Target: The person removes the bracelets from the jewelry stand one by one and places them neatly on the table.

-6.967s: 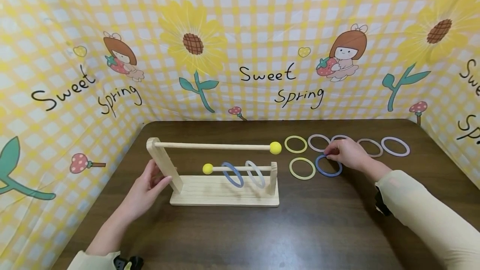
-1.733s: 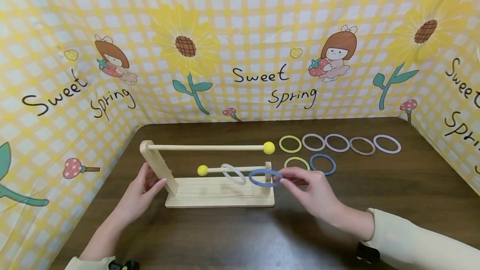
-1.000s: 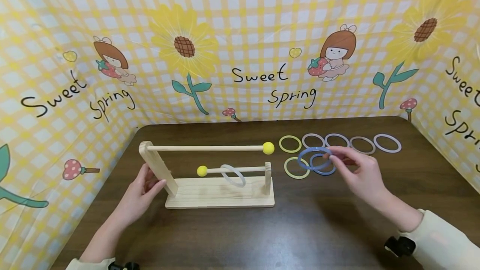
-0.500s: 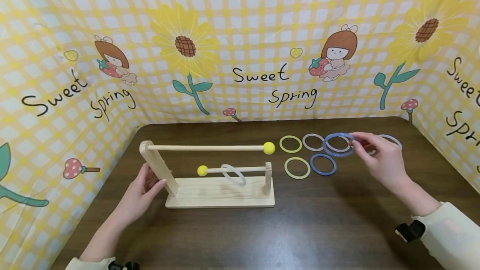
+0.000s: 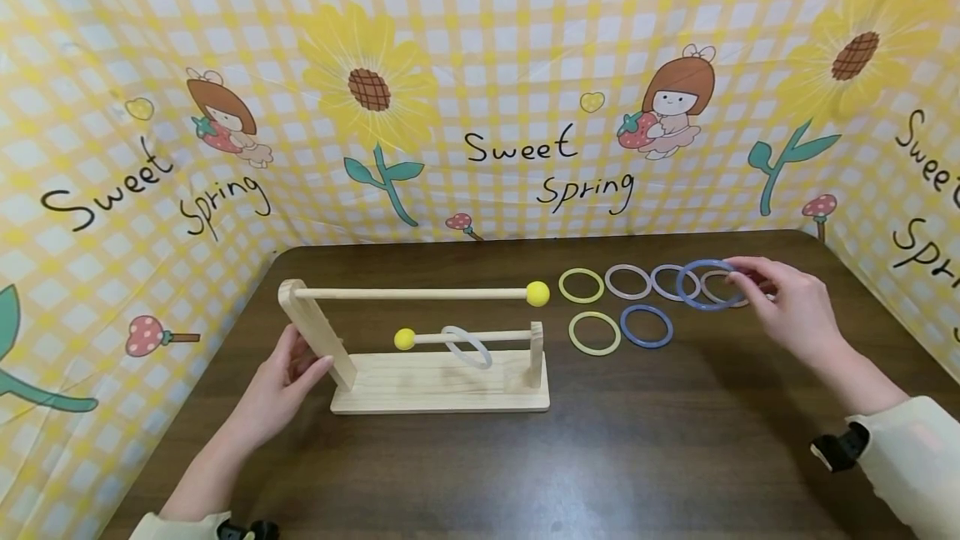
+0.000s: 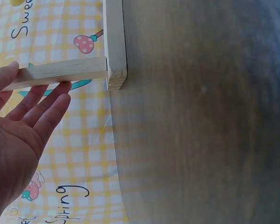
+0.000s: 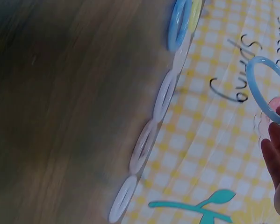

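Observation:
My left hand [image 5: 273,394] holds the tall upright [image 6: 65,72] of a wooden ring stand [image 5: 442,398], thumb on one side and fingers on the other. The stand has a long upper rod [image 5: 412,294] and a shorter lower rod [image 5: 510,336], each tipped with a yellow ball. A whitish ring [image 5: 480,361] hangs tilted on the lower rod. At the back right, my right hand [image 5: 795,307] pinches a blue ring [image 5: 681,294] by its edge. In the right wrist view that blue ring [image 7: 256,91] is raised above the table, against the cloth.
Several rings lie in two rows right of the stand: a yellow ring [image 5: 581,301] and pale purple ring [image 5: 628,294] behind, another yellow ring [image 5: 595,352] and a second blue ring [image 5: 647,347] in front. A checked cloth [image 5: 525,90] hangs behind the brown table [image 5: 450,482].
Since the earliest frame, a blue ring has left the lower rod. My right hand has carried it from beside the short post rightward and back over the table rings. My left hand stays put.

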`<state>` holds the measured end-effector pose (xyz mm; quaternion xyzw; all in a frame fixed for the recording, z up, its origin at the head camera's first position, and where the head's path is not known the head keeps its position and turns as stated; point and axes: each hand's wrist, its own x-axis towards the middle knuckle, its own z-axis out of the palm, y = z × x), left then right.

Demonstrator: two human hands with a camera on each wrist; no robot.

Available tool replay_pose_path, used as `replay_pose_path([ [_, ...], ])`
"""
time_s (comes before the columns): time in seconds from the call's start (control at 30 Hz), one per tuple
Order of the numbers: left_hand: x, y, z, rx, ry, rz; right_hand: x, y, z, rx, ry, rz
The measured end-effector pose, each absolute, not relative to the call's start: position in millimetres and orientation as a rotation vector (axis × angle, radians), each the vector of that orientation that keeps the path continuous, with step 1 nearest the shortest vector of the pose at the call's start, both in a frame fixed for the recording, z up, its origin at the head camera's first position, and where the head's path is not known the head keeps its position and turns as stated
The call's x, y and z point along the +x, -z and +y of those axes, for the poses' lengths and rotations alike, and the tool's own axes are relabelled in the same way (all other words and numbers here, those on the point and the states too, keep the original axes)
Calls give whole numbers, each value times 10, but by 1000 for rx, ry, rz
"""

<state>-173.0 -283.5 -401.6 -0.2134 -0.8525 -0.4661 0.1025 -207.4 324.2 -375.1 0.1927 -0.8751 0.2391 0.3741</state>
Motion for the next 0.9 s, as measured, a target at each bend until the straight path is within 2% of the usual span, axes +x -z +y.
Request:
replay_pose_path([
  [0.6, -1732, 4024, -2829, -625, 1377, -2523, -2257, 3959, 3541, 539, -532, -2508],
  [0.9, -1716, 4018, -2830, -609, 1371, -2532, -2361, 4034, 3578, 643, -568, -2615],
])
